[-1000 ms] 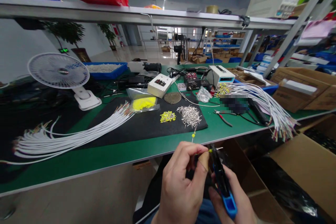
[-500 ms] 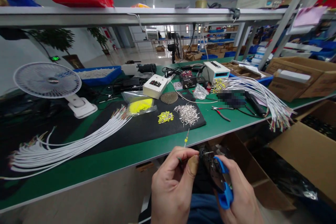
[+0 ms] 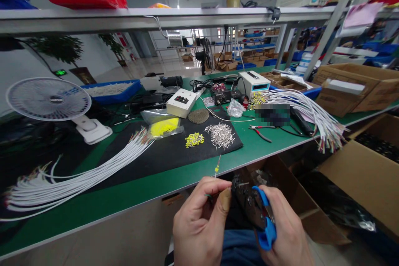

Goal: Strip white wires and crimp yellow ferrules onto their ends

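Observation:
My left hand [image 3: 199, 222] is pinched shut on thin wires, with a tan wrap on its thumb. Above its fingers pokes one wire end [image 3: 217, 167] bearing a yellow-collared crimp terminal, and a short green bit of wire shows by the forefinger. In my right hand [image 3: 286, 226] are crimping pliers [image 3: 251, 205] with blue handles and a dark head. The pliers' jaws meet the left fingertips, with a thin silvery pin showing at the head. What lies inside the jaws is hidden.
On the bench lie silvery terminals [image 3: 220, 136], yellow-collared pieces [image 3: 195, 139], a bag of yellow parts [image 3: 164, 126], white cable bundles [image 3: 93, 178] and red-handled cutters [image 3: 261, 134]. A white fan [image 3: 50, 97] stands left. Cardboard boxes [image 3: 361, 183] are at right.
The whole view has shifted slightly, so the bench things appear a little further left. Both hands keep nearly the same pose, the pliers still at the left fingertips.

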Demonstrator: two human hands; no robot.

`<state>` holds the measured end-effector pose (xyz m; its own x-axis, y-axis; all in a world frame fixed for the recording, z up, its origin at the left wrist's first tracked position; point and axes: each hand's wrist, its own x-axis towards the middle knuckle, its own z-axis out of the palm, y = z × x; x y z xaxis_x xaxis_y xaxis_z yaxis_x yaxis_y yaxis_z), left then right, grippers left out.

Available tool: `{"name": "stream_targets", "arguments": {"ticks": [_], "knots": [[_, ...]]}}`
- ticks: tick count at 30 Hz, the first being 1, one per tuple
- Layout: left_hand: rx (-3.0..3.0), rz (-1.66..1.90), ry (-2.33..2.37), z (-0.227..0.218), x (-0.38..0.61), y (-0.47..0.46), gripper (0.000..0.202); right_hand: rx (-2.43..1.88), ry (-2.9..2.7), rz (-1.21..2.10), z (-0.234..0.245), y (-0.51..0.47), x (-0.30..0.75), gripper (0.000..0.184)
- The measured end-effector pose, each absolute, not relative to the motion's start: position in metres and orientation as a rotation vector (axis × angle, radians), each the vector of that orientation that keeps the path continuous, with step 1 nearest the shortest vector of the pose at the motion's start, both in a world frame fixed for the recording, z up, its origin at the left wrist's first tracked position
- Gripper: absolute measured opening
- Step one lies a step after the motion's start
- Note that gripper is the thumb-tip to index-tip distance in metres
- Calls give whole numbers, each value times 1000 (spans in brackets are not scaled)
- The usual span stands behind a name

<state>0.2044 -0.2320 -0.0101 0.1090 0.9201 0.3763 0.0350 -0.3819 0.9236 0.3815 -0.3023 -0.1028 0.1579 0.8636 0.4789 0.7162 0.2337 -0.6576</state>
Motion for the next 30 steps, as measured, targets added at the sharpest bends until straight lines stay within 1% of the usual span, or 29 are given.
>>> {"name": "stream_targets", "arguments": {"ticks": [6, 10, 12, 17, 19, 24, 26, 27, 30], "knots": [[1617, 1402, 983, -9, 204, -233, 6, -1527, -1636, 176, -95, -303, 381, 68], [1642, 1397, 1006, -8, 205, -235, 6, -1509, -1638, 183, -92, -301, 381, 59], [1675, 1401, 1017, -7, 207, -237, 7, -1488, -1648, 203, -94, -300, 381, 57], [1720, 1447, 1045, -8, 216, -242, 10, -1443, -1588, 327, -110, -297, 384, 59], [1752, 1462, 1044, -11, 221, -245, 10, -1420, -1534, 356, -118, -294, 384, 53], [1820, 1459, 1041, -23, 231, -248, 14, -1400, -1438, 406, -133, -285, 380, 25], [1819, 1440, 1022, -29, 234, -247, 13, -1393, -1398, 433, -137, -284, 375, 20], [1814, 1428, 1005, -32, 235, -246, 12, -1388, -1374, 447, -139, -283, 371, 22], [1812, 1403, 967, -37, 238, -241, 11, -1383, -1289, 490, -141, -282, 360, 36]]}}
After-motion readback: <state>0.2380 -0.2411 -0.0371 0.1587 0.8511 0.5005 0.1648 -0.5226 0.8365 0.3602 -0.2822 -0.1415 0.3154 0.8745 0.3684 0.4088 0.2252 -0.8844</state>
